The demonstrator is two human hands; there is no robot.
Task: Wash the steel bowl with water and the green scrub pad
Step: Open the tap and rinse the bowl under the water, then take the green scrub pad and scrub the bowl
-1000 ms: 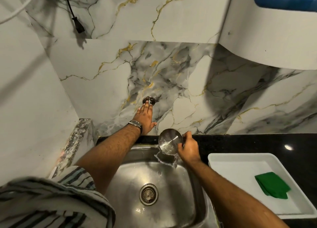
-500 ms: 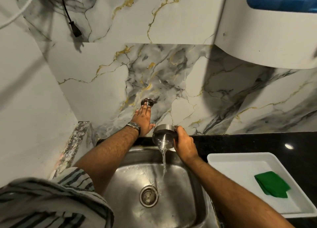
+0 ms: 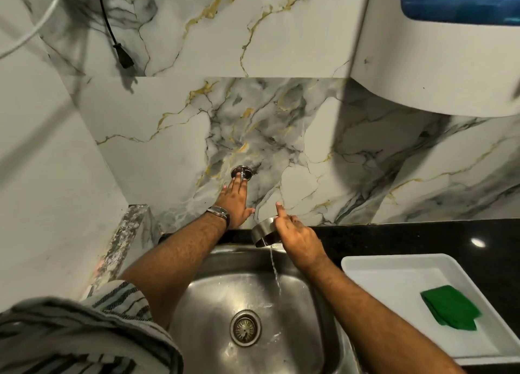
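Observation:
My right hand (image 3: 298,240) grips the small steel bowl (image 3: 262,233) above the back edge of the sink, one finger pointing up. The bowl is tipped over, and a thin stream of water (image 3: 275,272) falls from it into the sink. My left hand (image 3: 235,202) rests flat against the marble wall, its fingertips on the round steel tap fitting (image 3: 241,171). The green scrub pad (image 3: 450,307) lies folded in the white tray at the right, away from both hands.
The steel sink (image 3: 309,317) has a drain strainer (image 3: 245,328) at its middle. A white tray (image 3: 394,269) sits on the black counter (image 3: 422,238) to the right. A white appliance (image 3: 422,64) hangs at the upper right, a black cable (image 3: 118,47) at the upper left.
My right hand has turned the bowl further over and raised a finger. The poured water has thinned from a splash to a narrow stream. My left hand stays on the tap fitting.

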